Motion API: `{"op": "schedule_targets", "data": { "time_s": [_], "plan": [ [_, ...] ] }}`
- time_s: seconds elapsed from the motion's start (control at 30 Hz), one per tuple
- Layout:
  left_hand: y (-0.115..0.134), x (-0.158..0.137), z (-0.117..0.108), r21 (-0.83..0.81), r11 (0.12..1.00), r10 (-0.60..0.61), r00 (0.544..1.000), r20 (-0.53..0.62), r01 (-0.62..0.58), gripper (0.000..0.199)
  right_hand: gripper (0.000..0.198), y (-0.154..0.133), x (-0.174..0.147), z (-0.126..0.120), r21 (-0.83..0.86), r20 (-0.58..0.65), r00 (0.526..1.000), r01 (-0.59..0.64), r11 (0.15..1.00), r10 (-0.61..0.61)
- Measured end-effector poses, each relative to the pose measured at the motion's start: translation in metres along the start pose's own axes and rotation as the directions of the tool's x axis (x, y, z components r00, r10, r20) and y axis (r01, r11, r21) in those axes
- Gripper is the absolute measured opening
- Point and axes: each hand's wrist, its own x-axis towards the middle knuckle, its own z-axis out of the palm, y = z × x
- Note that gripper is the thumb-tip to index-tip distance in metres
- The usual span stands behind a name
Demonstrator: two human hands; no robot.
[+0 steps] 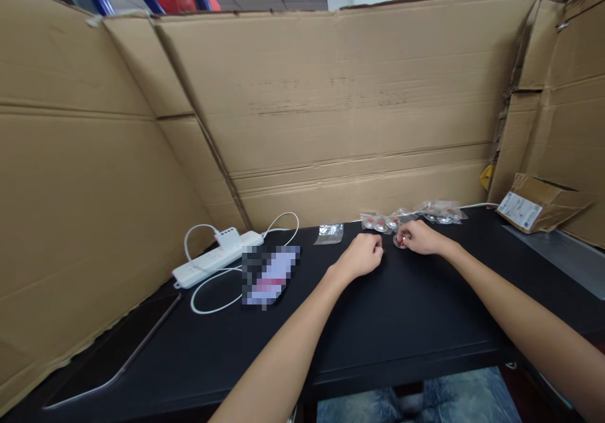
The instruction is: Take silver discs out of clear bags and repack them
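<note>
My right hand (422,237) is closed, its fingertips pinching a small round clear piece with a red middle (400,241) at the black tabletop. Just left of it, my left hand (363,254) rests low over the table with its fingers curled in. Whatever those fingers may hold is hidden from view. Behind both hands lies a row of small clear bags (378,222) with shiny round pieces and red spots inside. A flat clear plastic bag (329,234) lies to the left of my left hand.
On the left are a white power strip (220,259) with cables, a blurred phone-like item (274,278) and a dark flat panel (113,353). An opened cardboard box (543,202) and a clear sheet (562,253) lie right. Cardboard walls (354,95) surround the table.
</note>
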Motion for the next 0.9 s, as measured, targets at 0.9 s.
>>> {"op": "schedule_targets", "data": {
  "time_s": [0.9],
  "plan": [
    [0.007, -0.002, -0.008, -0.114, 0.981, -0.136, 0.974, 0.179, 0.158, 0.030, 0.040, -0.007, 0.000, 0.008, -0.155, -0.018, 0.991, -0.134, 0.979, 0.133]
  ]
}}
